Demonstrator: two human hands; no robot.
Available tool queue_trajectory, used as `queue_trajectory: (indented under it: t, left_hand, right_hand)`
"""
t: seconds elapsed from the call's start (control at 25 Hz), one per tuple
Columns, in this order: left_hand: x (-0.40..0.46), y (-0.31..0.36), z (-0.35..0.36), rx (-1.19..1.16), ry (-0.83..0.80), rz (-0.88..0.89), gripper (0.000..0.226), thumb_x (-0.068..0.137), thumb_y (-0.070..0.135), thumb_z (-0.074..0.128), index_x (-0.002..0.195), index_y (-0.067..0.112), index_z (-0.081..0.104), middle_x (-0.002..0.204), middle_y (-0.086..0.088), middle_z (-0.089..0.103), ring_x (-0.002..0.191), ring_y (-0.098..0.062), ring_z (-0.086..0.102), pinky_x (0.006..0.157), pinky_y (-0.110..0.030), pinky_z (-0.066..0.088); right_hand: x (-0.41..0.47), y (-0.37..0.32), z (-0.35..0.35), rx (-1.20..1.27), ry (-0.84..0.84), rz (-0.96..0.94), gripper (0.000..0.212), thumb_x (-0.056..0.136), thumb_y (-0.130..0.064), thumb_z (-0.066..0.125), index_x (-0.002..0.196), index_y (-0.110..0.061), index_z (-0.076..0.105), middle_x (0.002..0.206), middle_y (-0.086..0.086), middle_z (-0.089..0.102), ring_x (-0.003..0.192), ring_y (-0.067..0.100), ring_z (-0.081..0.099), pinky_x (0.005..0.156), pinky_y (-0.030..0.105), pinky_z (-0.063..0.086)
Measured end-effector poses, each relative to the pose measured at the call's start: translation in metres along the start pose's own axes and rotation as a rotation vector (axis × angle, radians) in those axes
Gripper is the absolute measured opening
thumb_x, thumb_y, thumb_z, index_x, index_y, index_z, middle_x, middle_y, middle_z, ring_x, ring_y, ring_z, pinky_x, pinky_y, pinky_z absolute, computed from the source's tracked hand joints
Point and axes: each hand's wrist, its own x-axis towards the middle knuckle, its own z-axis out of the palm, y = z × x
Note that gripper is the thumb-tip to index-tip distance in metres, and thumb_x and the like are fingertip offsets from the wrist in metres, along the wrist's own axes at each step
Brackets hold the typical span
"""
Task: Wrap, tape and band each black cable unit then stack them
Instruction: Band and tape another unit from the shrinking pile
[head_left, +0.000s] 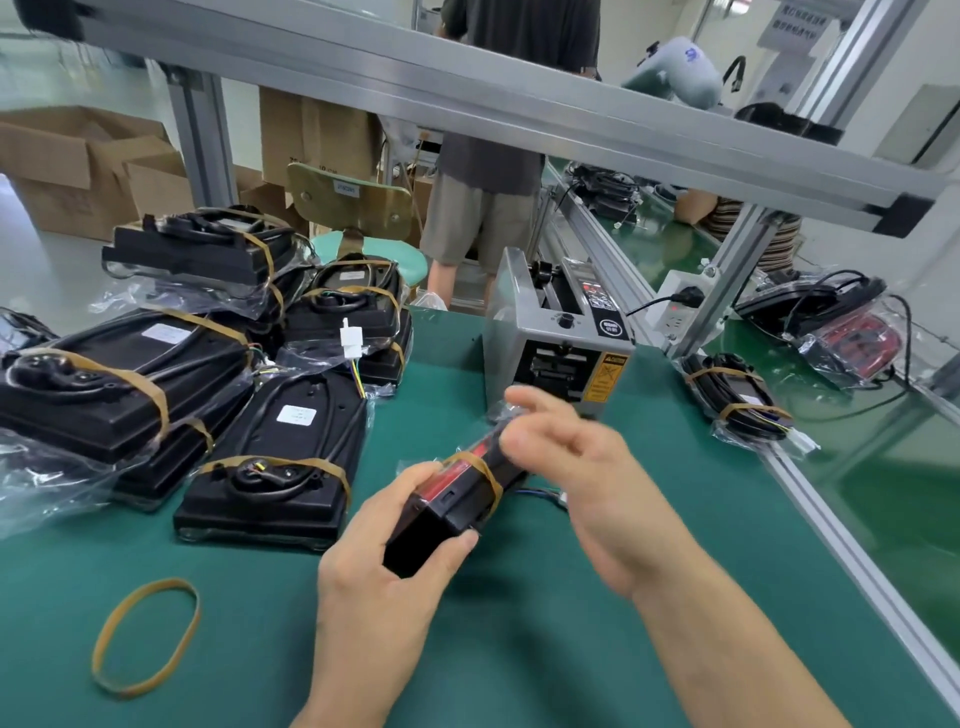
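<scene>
My left hand (387, 561) grips the near end of a black cable unit (447, 512) with a red face, held tilted on edge above the green table. A tan rubber band (480, 470) circles its middle, and clear plastic covers its far end. My right hand (587, 467) hovers over the unit's far end, blurred, fingers spread, holding nothing that I can make out. Thin coloured wires (540, 493) trail from the unit to the right. A loose rubber band (148, 636) lies on the mat at the near left.
Several bagged, banded black units (270, 457) are piled at the left. A grey tape dispenser (558, 332) stands behind my hands. More units (737, 400) lie at the right by the aluminium rail (831, 525). A person (488, 171) stands beyond the table.
</scene>
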Motion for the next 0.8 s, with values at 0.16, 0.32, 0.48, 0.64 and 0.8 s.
queue_trajectory:
  t: [0.16,0.32,0.48,0.64,0.8]
  left_hand:
    - [-0.005,0.003,0.001,0.002,-0.004,-0.016,0.064,0.064,0.009,0.085,0.110,0.046,0.062,0.107,0.015,0.069,0.102,-0.007,0.064,0.089,-0.014,0.044]
    - [-0.008,0.007,0.001,-0.006,-0.002,-0.016,0.060,0.066,0.009,0.083,0.110,0.044,0.063,0.107,0.013,0.070,0.103,-0.009,0.064,0.088,-0.018,0.046]
    - [-0.008,0.008,0.002,-0.006,0.005,-0.039,0.058,0.066,0.008,0.084,0.109,0.042,0.065,0.106,0.013,0.070,0.102,-0.009,0.064,0.089,-0.020,0.047]
    - [-0.008,0.007,0.002,-0.021,-0.010,-0.041,0.055,0.066,0.009,0.083,0.113,0.033,0.066,0.107,0.009,0.070,0.103,-0.013,0.064,0.089,-0.025,0.049]
    - [-0.007,0.008,0.002,-0.026,-0.010,-0.039,0.056,0.065,0.008,0.083,0.112,0.032,0.066,0.107,0.008,0.070,0.102,-0.013,0.065,0.089,-0.023,0.048]
  right_hand:
    - [-0.024,0.019,0.013,-0.173,0.009,-0.019,0.019,0.083,-0.019,0.073,0.065,-0.026,0.074,0.136,-0.032,0.041,0.134,-0.008,0.029,0.107,0.023,0.026]
    - [-0.023,0.027,0.018,-0.234,0.056,-0.029,0.014,0.083,-0.017,0.071,0.069,-0.020,0.075,0.141,-0.029,0.037,0.137,-0.006,0.023,0.108,0.028,0.024]
    - [-0.022,0.031,0.022,-0.251,0.098,-0.033,0.015,0.083,-0.016,0.072,0.068,-0.021,0.075,0.138,-0.030,0.038,0.140,-0.003,0.021,0.116,0.038,0.022]
    - [-0.022,0.032,0.026,-0.240,0.122,-0.045,0.020,0.081,-0.013,0.071,0.064,-0.023,0.073,0.132,-0.035,0.039,0.137,-0.007,0.022,0.111,0.026,0.023]
    - [-0.021,0.034,0.028,-0.315,0.176,-0.066,0.020,0.079,-0.012,0.071,0.061,-0.021,0.070,0.131,-0.031,0.043,0.132,-0.013,0.026,0.092,-0.004,0.021]
